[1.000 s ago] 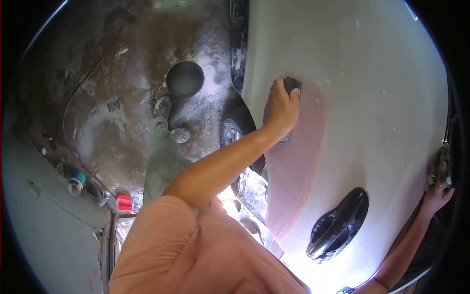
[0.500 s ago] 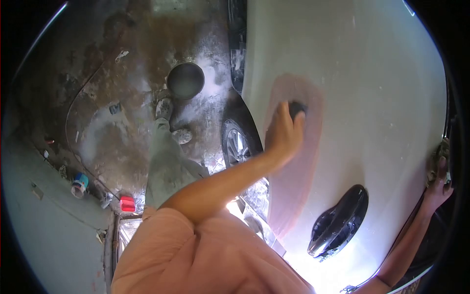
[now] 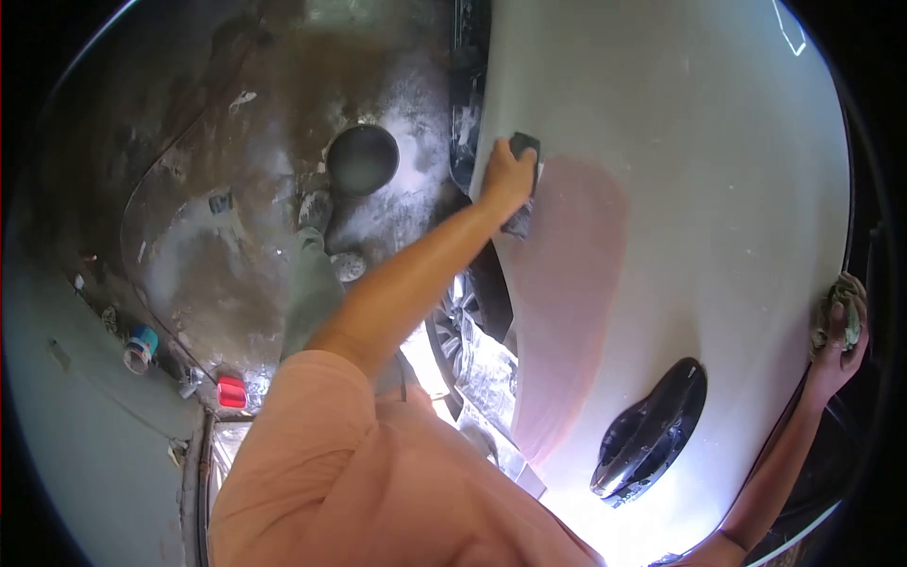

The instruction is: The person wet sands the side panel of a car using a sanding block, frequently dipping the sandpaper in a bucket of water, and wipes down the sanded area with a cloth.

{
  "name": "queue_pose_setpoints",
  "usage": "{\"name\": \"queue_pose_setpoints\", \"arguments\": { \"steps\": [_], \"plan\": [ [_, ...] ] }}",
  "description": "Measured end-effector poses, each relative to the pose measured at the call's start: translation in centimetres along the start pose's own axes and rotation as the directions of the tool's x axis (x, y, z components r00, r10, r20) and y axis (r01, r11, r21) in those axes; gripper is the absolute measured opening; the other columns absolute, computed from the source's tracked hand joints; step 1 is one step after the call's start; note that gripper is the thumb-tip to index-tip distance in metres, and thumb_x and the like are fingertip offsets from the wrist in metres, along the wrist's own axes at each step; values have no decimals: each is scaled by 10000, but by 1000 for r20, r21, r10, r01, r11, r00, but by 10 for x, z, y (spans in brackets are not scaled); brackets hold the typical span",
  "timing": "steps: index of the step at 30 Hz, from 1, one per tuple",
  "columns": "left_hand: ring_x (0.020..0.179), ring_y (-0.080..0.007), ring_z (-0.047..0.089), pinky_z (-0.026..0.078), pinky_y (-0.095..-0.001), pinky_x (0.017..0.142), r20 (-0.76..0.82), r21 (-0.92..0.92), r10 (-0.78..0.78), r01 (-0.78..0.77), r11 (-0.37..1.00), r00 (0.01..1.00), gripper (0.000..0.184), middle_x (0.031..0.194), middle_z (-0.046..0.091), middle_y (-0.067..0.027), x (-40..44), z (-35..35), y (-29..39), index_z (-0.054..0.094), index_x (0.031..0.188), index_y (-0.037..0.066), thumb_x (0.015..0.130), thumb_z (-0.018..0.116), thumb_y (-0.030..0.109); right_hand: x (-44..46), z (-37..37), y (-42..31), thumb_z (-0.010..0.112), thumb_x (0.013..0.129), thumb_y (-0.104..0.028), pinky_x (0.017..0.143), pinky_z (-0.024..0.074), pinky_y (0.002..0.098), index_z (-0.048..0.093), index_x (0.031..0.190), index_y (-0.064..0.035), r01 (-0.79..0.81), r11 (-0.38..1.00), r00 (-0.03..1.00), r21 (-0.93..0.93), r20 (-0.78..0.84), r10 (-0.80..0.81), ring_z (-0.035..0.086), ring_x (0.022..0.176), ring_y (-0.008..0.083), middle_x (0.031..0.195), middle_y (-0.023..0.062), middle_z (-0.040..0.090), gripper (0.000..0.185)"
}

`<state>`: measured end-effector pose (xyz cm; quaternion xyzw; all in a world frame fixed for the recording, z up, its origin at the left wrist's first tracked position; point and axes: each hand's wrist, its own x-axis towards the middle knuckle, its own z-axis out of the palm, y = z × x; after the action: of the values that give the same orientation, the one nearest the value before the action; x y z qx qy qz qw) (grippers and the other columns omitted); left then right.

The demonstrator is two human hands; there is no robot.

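Observation:
My left hand point(image 3: 510, 178) is closed around a long dark sanding block point(image 3: 519, 223), which lies against the pale car door point(image 3: 699, 208) near its left edge. Beside the block, a smooth pinkish patch point(image 3: 572, 274) runs down the panel, and the block overlaps its upper left side. At the far right, my right hand point(image 3: 839, 352) grips a crumpled greenish rag point(image 3: 848, 317) by the door's window edge. A black door handle point(image 3: 652, 430) sits on the panel between my two arms.
On the stained floor stands a dark round bucket point(image 3: 363, 161). A car wheel point(image 3: 460, 317) shows below my left arm. To the left are a red container point(image 3: 231, 392), a blue-and-white tin point(image 3: 141, 350) and a thin cable point(image 3: 142, 180). Powdery white residue covers parts of the floor.
My left hand has moved the sanding block up and left, from over the pinkish patch to the panel's left edge. My right hand stays by the window edge with the rag.

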<state>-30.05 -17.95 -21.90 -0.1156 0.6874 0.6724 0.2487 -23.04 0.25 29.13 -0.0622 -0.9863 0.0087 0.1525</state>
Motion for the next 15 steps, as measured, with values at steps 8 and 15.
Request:
{"name": "queue_pose_setpoints", "arguments": {
  "steps": [8, 15],
  "plan": [
    [806, -172, 645, 518, -339, 726, 231, -492, -363, 431, 756, 903, 298, 935, 681, -78, -32, -135, -55, 660, 1099, 16, 929, 680, 260, -3, -34, 56, 723, 954, -298, 1054, 454, 344, 633, 1308, 70, -233, 967, 972, -102, -58, 228, 618, 1182, 227, 1334, 138, 653, 519],
    [827, -142, 622, 503, -326, 759, 169, -399, -478, 503, 767, 862, 299, 911, 675, -34, -97, -170, -131, 656, 1093, 27, 975, 676, 301, 4, -16, 45, 677, 975, -292, 1084, 426, 349, 604, 1344, 42, -169, 978, 986, -122, -8, 169, 592, 1223, 237, 1363, 135, 625, 503]
  ]
}}
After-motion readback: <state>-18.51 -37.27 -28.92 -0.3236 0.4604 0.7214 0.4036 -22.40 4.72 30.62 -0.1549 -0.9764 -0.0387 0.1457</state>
